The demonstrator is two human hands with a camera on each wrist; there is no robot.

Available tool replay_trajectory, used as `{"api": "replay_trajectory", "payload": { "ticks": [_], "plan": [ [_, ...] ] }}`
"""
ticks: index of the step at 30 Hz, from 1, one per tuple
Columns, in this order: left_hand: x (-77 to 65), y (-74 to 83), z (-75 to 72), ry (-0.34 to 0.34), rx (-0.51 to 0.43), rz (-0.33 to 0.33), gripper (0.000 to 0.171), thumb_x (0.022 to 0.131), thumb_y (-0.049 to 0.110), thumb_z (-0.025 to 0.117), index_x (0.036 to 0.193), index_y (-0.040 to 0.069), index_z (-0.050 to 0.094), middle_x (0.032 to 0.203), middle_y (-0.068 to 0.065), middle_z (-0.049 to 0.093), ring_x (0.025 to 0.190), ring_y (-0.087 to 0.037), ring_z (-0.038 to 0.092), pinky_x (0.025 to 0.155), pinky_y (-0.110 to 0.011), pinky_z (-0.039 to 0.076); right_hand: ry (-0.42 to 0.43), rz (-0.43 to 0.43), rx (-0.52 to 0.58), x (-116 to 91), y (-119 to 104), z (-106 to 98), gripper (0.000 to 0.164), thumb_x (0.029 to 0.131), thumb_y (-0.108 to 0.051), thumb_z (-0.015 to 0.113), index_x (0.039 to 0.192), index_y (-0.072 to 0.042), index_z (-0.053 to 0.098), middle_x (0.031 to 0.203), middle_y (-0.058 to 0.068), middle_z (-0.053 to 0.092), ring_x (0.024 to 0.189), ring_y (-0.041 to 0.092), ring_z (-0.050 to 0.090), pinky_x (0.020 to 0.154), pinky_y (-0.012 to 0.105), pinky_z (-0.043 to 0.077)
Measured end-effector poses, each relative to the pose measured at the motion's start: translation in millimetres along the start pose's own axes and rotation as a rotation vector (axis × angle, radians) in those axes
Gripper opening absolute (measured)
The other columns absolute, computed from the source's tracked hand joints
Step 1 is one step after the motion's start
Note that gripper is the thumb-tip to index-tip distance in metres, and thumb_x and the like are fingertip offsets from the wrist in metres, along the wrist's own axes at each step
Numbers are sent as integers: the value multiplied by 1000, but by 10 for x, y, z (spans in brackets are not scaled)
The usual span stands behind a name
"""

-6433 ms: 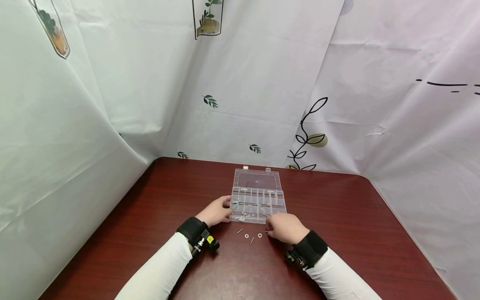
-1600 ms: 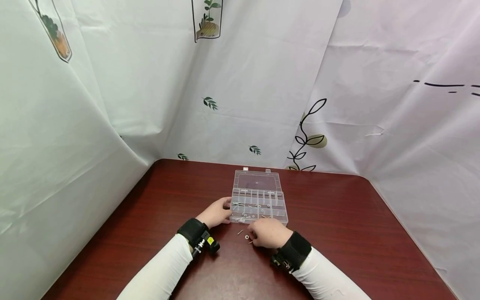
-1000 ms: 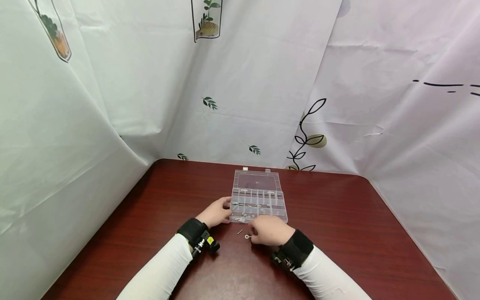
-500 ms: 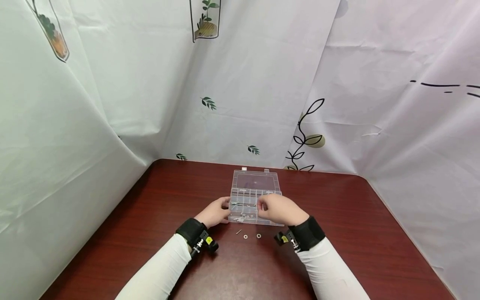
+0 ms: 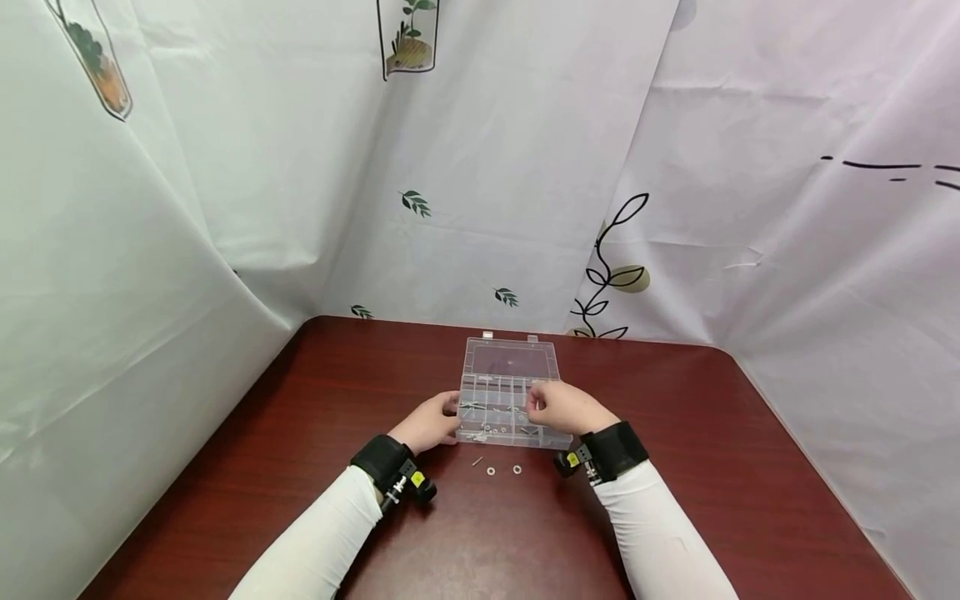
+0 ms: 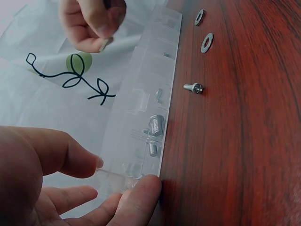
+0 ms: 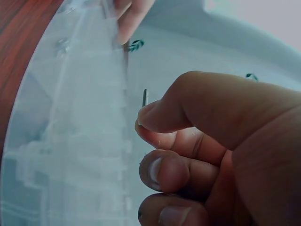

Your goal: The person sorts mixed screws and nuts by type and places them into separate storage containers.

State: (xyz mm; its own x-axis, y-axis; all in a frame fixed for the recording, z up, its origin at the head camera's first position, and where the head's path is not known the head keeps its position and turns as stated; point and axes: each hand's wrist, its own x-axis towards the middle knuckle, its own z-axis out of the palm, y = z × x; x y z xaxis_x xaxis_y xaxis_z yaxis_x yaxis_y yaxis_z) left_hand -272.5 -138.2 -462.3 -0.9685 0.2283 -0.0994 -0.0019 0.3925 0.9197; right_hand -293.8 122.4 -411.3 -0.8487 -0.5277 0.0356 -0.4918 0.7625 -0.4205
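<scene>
A clear plastic compartment box [image 5: 517, 442] lies with its lid [image 5: 512, 360] folded back on the table. My left hand [image 5: 426, 423] grips the box's left edge between thumb and fingers. Above the right-hand compartments, my right hand [image 5: 572, 408] pinches a thin metal screw [image 7: 145, 97] between thumb and index finger. Only part of its shaft shows; the rest is hidden by the fingertips. In front of the box, a small screw [image 6: 194, 88] and two flat washers [image 5: 491, 472] lie on the table.
Screws [image 6: 156, 126] and washers sit in several compartments of the box. The dark red wooden table [image 5: 712, 467] reaches back to white printed cloth [image 5: 517, 167] hung behind and at both sides.
My right hand took a screw from the table beside the washers, then rose over the box and shifted slightly right. An earlier piece near the right hand left the table. The left hand stays put.
</scene>
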Motion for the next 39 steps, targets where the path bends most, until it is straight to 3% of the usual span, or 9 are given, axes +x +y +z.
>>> {"api": "replay_trajectory", "payload": {
  "ticks": [7,24,30,39],
  "plan": [
    [-4,3,4,-1,3,3,60,91,-2,54,148,-5,36,126,-23,56,94,-25,65,70,-37,60,-53,77,32,39,137,134,16,89,-10,62,75,-18,60,64,-4,46,55,12,42,53,27,34],
    [17,-5,19,-1,36,17,59,90,-3,54,147,-5,37,125,-23,56,89,-23,65,67,-35,60,-42,89,24,4,111,140,16,86,-9,65,74,-18,60,63,-5,48,54,11,43,52,27,34],
    [15,-11,15,3,33,9,60,91,-2,54,148,-5,36,126,-24,55,89,-23,65,68,-35,60,-41,69,4,-17,6,85,16,86,-12,68,74,-20,60,65,-6,49,55,11,43,53,27,35],
    [-12,3,-1,2,19,21,61,90,-3,54,147,-6,36,126,-25,55,90,-24,65,68,-36,60,-54,-53,-97,-58,-350,86,13,86,-14,67,78,-23,62,70,-9,54,60,8,47,58,28,41]
  ]
}}
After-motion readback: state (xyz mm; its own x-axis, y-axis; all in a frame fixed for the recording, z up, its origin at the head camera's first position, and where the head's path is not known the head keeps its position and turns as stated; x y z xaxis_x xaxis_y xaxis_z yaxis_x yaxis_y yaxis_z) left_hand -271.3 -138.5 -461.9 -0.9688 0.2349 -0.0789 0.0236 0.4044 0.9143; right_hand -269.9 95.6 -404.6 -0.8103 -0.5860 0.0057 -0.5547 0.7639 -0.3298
